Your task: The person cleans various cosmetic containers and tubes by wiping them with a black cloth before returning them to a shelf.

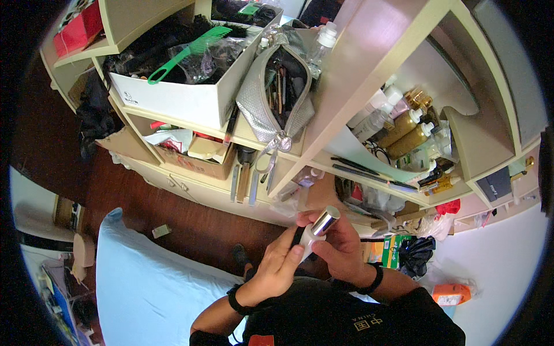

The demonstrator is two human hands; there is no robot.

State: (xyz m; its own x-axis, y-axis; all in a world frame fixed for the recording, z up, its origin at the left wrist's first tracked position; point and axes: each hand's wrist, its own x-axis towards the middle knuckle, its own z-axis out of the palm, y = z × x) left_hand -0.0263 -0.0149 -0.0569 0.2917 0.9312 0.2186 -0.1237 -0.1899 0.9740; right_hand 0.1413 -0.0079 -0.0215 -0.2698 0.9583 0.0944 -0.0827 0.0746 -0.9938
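Observation:
Both hands are held together in front of my chest around a small white bottle (pixel 308 242) with a shiny silver cap (pixel 325 219). My left hand (pixel 277 261) grips the bottle's body from the left side. My right hand (pixel 344 251) is on its other side, with the thumb near the base of the cap and the fingers behind it. The cap sits on the bottle, tilted up to the right. Some fingertips are hidden behind the bottle. Beyond the hands stands a cream shelf unit (pixel 194 201).
A white box (pixel 169 97) holds dark hair-like material and a green comb (pixel 190 52). Beside it lies an unzipped silver pouch (pixel 255 104) with brushes. Pump bottles (pixel 402 134) crowd a right shelf. A light blue sheet (pixel 147 277) covers a surface at left; a black bag (pixel 415 255) lies right.

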